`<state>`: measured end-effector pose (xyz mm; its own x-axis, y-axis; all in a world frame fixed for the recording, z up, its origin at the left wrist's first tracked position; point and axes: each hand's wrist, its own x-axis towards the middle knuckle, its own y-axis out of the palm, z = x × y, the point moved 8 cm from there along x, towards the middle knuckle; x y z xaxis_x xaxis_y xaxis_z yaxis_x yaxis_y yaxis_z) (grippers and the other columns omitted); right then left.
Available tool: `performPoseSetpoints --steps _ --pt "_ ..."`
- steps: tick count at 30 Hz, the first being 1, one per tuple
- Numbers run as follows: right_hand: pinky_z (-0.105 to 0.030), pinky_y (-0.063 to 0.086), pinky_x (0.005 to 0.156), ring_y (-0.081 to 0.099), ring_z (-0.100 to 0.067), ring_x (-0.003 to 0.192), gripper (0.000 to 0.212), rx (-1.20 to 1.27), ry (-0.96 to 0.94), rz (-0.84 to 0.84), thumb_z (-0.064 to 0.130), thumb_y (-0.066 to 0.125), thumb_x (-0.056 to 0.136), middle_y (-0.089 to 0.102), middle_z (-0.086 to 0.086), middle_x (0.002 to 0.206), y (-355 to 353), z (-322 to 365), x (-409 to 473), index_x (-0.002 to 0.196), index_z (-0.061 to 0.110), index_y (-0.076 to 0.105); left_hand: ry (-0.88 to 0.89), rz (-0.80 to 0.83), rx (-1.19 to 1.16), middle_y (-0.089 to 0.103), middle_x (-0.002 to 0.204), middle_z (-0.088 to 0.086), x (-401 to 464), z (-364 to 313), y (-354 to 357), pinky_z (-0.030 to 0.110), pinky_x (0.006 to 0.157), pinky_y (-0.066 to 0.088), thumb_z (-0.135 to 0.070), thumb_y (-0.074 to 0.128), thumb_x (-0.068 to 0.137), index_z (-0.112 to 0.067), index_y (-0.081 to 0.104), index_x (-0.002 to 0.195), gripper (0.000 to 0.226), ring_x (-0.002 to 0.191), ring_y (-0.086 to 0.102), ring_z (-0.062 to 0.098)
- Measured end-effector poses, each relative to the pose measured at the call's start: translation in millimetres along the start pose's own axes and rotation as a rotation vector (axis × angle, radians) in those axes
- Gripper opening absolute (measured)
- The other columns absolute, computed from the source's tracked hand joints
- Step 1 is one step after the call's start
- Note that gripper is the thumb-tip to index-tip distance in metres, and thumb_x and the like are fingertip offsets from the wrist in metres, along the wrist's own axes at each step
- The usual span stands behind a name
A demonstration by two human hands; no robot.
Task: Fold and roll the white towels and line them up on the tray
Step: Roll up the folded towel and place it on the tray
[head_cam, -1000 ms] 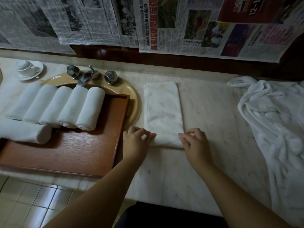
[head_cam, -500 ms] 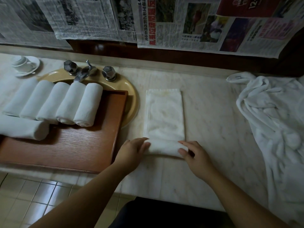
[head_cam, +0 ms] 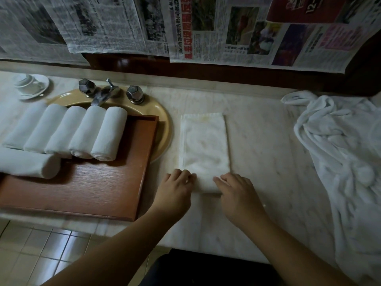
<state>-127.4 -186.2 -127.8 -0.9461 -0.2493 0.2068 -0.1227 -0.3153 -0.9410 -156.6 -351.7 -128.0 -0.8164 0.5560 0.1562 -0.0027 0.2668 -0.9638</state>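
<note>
I keep the folded towel (head_cam: 205, 150) lengthwise on the table (head_cam: 266, 145), just right of the tray (head_cam: 115, 193), so it rolls away from me. My left hand (head_cam: 175, 189) and right hand (head_cam: 237, 193) each curl their grip over the started roll at its near end, keeping it even.

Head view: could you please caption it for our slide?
Both hands roll a folded white towel beside a wooden tray of six rolled towels.

1. Tray (head_cam: 115, 188) sits left on the tabletop (head_cam: 263, 141), over the sink (head_cam: 162, 129).
2. Rolled towels (head_cam: 82, 133) lie on the tray.
3. Folded towel (head_cam: 206, 149) lies right of the tray.
4. Heaped cloth (head_cam: 340, 151) lies far right.
</note>
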Motion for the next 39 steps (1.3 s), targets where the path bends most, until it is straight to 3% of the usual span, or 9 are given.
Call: performPoseSetpoints --steps 6,12,18,21,26,28,31,35,39 --pt "-0.038 0.054 0.087 0.065 -0.026 0.107 0.058 0.033 0.041 0.068 0.018 0.089 0.072 0.067 -0.003 0.120 9 -14 -2 0.126 0.012 0.070 0.008 0.068 -0.051 0.063 0.126 0.003 -15 9 10 0.042 0.087 0.055 -0.042 0.072 0.092 -0.009 0.059 0.144 0.063 0.114 0.057 0.025" --pt "-0.034 0.051 0.090 0.059 -0.019 0.106 0.040 0.236 0.034 0.153 0.039 0.064 0.095 0.062 0.006 0.121 13 -26 -2 0.130 0.020 0.068 -0.201 0.126 -0.390 0.064 0.115 -0.013 -19 36 2 0.030 0.089 0.051 -0.055 0.069 0.093 -0.030 0.062 0.128 0.044 0.105 0.057 0.010" --pt "-0.028 0.048 0.083 0.063 -0.009 0.090 0.018 0.642 0.452 0.280 0.037 0.069 0.098 0.065 0.012 0.103 35 -48 -6 0.113 0.027 0.068 -0.571 0.225 -0.756 0.069 0.101 -0.015 -29 59 24 0.030 0.088 0.054 -0.063 0.065 0.093 -0.044 0.069 0.113 0.028 0.098 0.065 0.004" --pt "-0.032 0.046 0.070 0.054 -0.007 0.070 0.016 0.705 0.479 0.199 0.034 0.078 0.091 0.058 0.010 0.088 35 -55 -5 0.096 0.033 0.063 -0.546 0.173 -0.680 0.059 0.105 -0.026 -28 58 26 0.029 0.098 0.042 -0.055 0.062 0.098 -0.041 0.070 0.121 0.028 0.115 0.048 0.011" --pt "-0.031 0.052 0.082 0.057 -0.016 0.095 0.023 0.457 0.231 -0.066 0.046 0.072 0.092 0.055 0.007 0.103 12 -52 -8 0.101 0.027 0.082 -0.540 0.073 -0.640 0.052 0.110 -0.026 -30 57 22 0.029 0.093 0.044 -0.056 0.065 0.095 -0.046 0.068 0.122 0.030 0.106 0.042 -0.003" --pt "-0.036 0.051 0.078 0.058 -0.022 0.093 0.036 0.232 0.087 -0.113 0.049 0.060 0.099 0.060 0.002 0.106 3 -37 -12 0.111 0.022 0.081 -0.504 -0.032 -0.562 0.059 0.106 -0.023 -29 52 12 0.028 0.082 0.047 -0.055 0.067 0.094 -0.045 0.069 0.112 0.020 0.101 0.049 0.006" --pt "-0.039 0.050 0.076 0.060 -0.025 0.098 0.053 0.054 0.004 -0.058 0.059 0.059 0.096 0.063 -0.001 0.113 2 -24 -26 0.126 0.020 0.074 -0.329 -0.160 -0.304 0.064 0.118 -0.008 -32 34 1 0.035 0.079 0.046 -0.051 0.064 0.098 -0.034 0.076 0.112 0.024 0.102 0.052 0.023" --pt "-0.039 0.051 0.074 0.061 -0.023 0.097 0.064 0.034 0.020 -0.020 0.064 0.063 0.090 0.062 0.003 0.114 9 -24 -38 0.134 0.018 0.069 -0.078 -0.063 -0.113 0.057 0.140 -0.002 -46 26 8 0.038 0.082 0.045 -0.058 0.065 0.095 -0.030 0.061 0.143 0.055 0.116 0.052 0.024" --pt "-0.035 0.052 0.080 0.056 -0.017 0.096 0.064 0.221 0.118 0.022 0.062 0.060 0.092 0.056 0.007 0.108 17 -36 -34 0.137 0.018 0.066 -0.099 0.023 -0.206 0.059 0.142 -0.009 -41 42 17 0.039 0.079 0.051 -0.057 0.057 0.098 -0.032 0.055 0.148 0.056 0.097 0.054 0.017"
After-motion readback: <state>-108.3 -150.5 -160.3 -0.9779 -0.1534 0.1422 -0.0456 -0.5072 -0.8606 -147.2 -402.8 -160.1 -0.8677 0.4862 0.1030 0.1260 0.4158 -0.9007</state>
